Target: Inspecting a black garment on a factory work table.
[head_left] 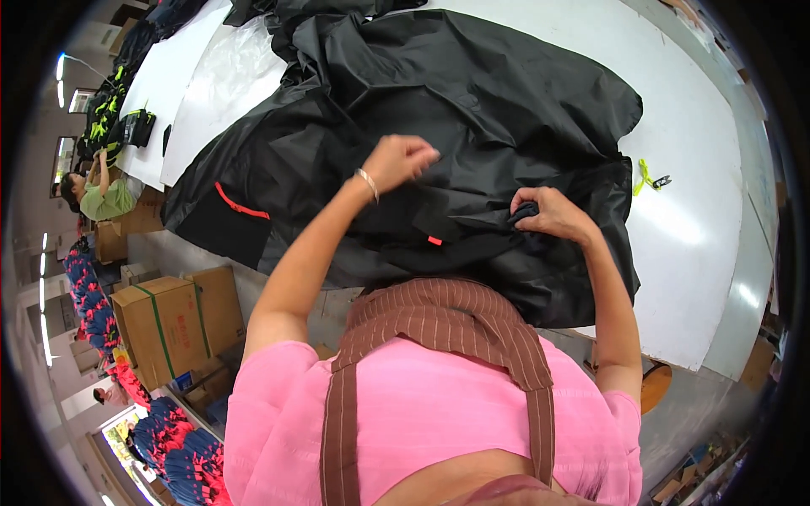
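Note:
A large black garment (523,93) of thin, shiny fabric lies spread and wrinkled in front of me, its near edge hanging over the table. A red-orange strip (242,202) runs along its left part, and a small red tab (434,240) shows near the middle. My right hand (553,215) is closed on a bunched bit of the dark fabric at the garment's right side. Over the middle, my left hand (398,163) is raised with its fingers curled together in a pinch. What those fingertips hold, if anything, is too small to make out.
Under the garment is a white table (683,253). Yellow-handled thread snips (650,177) lie at the right, and clear plastic sheeting (239,72) at the back left. A strapped cardboard box (160,329) stands left of me. Another person (105,198) works at the far left.

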Available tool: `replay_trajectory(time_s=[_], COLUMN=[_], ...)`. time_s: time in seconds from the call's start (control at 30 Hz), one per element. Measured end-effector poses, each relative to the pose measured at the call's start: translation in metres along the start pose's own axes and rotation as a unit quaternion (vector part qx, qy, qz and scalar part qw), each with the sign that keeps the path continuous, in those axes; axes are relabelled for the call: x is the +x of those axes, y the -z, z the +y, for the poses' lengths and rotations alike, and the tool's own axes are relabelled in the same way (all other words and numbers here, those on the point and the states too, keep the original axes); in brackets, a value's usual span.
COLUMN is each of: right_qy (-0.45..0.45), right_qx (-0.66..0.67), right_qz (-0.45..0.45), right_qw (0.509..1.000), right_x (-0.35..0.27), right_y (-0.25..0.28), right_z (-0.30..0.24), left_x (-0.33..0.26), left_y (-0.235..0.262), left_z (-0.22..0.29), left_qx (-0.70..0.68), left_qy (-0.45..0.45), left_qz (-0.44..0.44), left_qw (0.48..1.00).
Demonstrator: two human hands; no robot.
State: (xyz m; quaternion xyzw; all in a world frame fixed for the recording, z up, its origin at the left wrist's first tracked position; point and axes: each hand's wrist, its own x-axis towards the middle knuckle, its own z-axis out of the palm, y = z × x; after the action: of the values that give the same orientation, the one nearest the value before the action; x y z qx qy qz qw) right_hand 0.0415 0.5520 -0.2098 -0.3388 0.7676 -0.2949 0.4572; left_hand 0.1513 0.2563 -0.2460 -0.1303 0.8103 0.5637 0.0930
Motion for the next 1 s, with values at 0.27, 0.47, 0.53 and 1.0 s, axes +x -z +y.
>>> replay_trajectory(time_s=[0.27,0.47,0.53,1.0], right_qy=[0.094,-0.012,-0.087,-0.047], right_qx=[0.013,-0.118,-0.038,0.062], right_qz=[0.165,0.162,0.182,0.342], right_qw=[0.982,0.98,0.979,0.936], right_x=[0.088,0.141,0.147,0.235], right_y=[0.002,-0.077,-0.079,-0.039], right_z=[-0.053,-0.03,-0.014,-0.044], left_x=[0.125,0.139,0.142,0.137], left_y=[0.056,0.054,0.059,0.055], left_z=[-0.056,-0.086,-0.089,-0.136], left_qx=[0.396,0.407,0.401,0.22], left_qy=[-0.19,-0.122,-0.116,-0.308], left_qz=[0.067,0.037,0.04,0.227], left_qw=[0.896,0.904,0.908,0.897])
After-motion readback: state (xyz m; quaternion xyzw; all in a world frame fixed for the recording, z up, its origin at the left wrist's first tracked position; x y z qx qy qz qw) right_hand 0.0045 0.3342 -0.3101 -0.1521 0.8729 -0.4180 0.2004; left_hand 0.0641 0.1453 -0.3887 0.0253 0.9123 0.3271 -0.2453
